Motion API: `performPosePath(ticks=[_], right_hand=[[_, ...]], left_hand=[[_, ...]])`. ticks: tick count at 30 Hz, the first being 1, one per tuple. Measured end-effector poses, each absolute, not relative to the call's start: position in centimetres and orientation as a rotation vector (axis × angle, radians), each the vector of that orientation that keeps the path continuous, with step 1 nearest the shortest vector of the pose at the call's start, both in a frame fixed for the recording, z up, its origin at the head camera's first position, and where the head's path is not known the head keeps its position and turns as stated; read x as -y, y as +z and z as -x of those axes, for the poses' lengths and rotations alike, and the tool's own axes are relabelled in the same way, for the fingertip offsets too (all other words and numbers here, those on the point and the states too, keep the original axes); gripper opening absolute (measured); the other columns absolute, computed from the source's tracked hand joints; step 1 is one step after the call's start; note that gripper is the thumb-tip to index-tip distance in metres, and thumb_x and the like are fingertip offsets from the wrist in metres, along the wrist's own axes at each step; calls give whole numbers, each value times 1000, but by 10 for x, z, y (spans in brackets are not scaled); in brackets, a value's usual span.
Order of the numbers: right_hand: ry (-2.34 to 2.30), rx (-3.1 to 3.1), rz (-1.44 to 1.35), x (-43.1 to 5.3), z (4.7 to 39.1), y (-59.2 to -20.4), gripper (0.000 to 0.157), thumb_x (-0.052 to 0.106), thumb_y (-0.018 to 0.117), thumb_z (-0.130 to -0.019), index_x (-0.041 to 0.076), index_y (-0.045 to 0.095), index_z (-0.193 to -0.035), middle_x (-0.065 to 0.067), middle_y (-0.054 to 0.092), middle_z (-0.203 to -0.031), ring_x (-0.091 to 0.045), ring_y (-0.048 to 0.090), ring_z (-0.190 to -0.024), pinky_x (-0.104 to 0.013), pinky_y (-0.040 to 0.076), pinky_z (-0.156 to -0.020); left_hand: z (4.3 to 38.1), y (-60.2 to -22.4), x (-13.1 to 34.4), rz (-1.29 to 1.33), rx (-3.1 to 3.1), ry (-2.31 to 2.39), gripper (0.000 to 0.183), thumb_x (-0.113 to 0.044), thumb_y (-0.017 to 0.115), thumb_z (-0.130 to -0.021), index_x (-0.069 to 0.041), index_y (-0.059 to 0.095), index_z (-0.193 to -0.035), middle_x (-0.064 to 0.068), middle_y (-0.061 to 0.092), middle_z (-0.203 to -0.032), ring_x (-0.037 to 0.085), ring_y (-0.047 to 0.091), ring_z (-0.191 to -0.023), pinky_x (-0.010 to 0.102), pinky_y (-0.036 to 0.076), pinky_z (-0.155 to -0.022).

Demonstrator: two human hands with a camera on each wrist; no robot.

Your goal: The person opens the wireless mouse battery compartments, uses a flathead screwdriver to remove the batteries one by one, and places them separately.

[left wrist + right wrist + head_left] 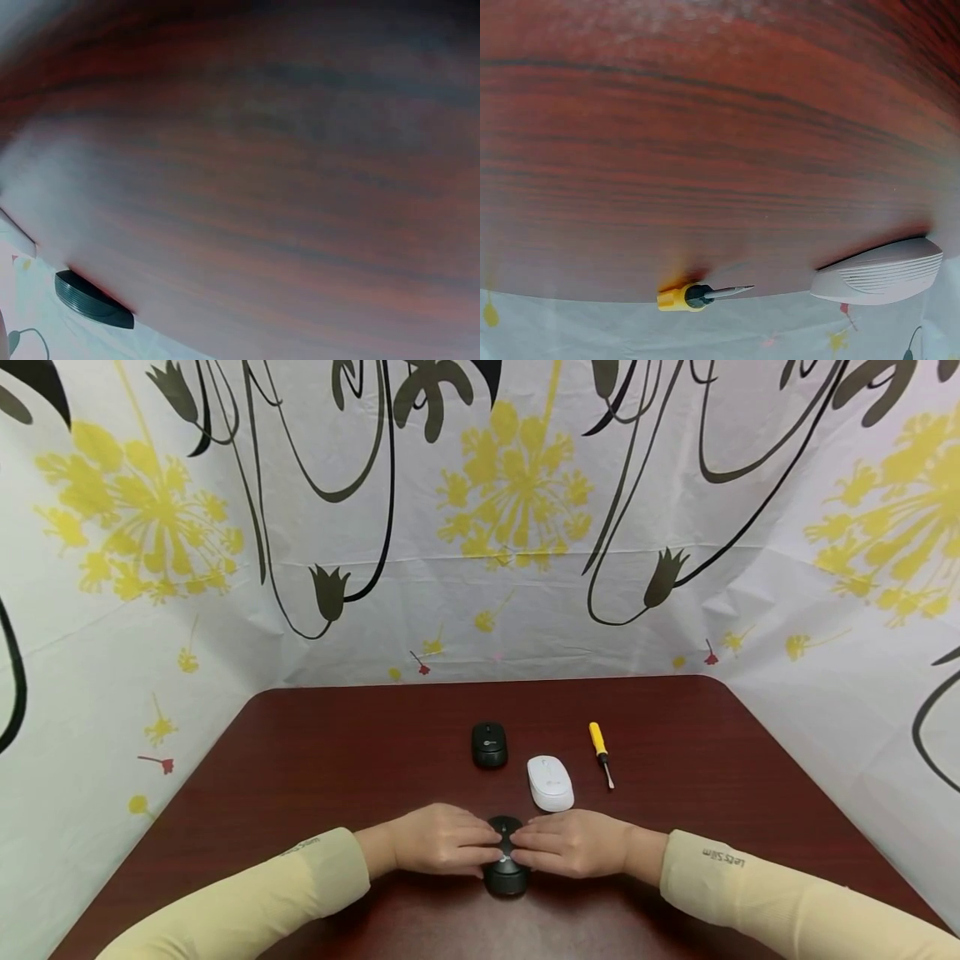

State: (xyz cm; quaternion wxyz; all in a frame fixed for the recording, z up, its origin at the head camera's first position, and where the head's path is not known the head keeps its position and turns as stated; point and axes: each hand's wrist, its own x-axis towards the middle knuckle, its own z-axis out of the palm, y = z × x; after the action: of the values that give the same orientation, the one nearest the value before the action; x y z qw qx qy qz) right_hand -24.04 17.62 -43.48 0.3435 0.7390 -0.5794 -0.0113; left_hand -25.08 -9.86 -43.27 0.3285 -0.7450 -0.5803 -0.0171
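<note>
A black computer mouse (506, 878) lies at the near middle of the table, between the two hands. My left hand (444, 840) touches it from the left with extended fingers. From the other side my right hand (573, 843) rests its straight fingertips on the same mouse. Both thumbs are hidden in the head view. Just beyond the right hand sits a white mouse (551, 783), which also shows in the right wrist view as a white mouse (881, 274). Neither wrist view shows the hands' fingers.
Farther back stands a second black mouse (489, 745). To its right lies a screwdriver (597, 742) with a yellow handle, its metal tip toward the near side. The dark red table (360, 735) ends at a white patterned cloth (450, 610) behind and beside it.
</note>
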Motion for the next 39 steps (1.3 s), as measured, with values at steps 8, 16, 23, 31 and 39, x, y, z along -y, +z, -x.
performPosePath(ticks=[8,16,23,31,39], right_hand=[[-62,1485,-1931,-176,241,-434,30,5,40,-103,0,67,-116,-12,67,-114,-21,65,-105,-33,53,-91],[-77,1470,-1925,-176,241,-432,31,6,39,-103,-2,66,-116,-15,67,-114,-22,65,-104,-34,53,-90],[-42,1464,-1915,-176,242,-434,30,6,41,-102,-5,65,-116,-17,66,-113,-24,66,-103,-36,55,-88],[-51,1465,-1877,-179,241,-433,31,7,40,-103,-6,64,-116,-19,66,-112,-24,65,-104,-38,55,-87],[19,1538,-1870,-181,237,-425,31,6,38,-103,-9,59,-120,-21,64,-118,-25,63,-109,-37,53,-91]], left_hand=[[250,-433,98,1932,1516,-19,31,-31,61,-96,-8,71,-114,6,70,-109,13,64,-104,26,51,-91],[250,-433,100,1919,1493,-2,31,-29,61,-97,-6,70,-116,7,70,-111,14,64,-105,26,51,-91],[249,-432,102,1885,1469,34,34,-29,60,-98,-5,67,-120,8,69,-113,14,65,-105,26,52,-91],[248,-431,102,1869,1488,18,34,-26,59,-98,-3,66,-121,8,68,-114,14,64,-106,27,51,-92],[246,-422,100,1846,1478,-49,35,-26,60,-98,1,65,-121,11,68,-114,17,64,-106,30,51,-92]])
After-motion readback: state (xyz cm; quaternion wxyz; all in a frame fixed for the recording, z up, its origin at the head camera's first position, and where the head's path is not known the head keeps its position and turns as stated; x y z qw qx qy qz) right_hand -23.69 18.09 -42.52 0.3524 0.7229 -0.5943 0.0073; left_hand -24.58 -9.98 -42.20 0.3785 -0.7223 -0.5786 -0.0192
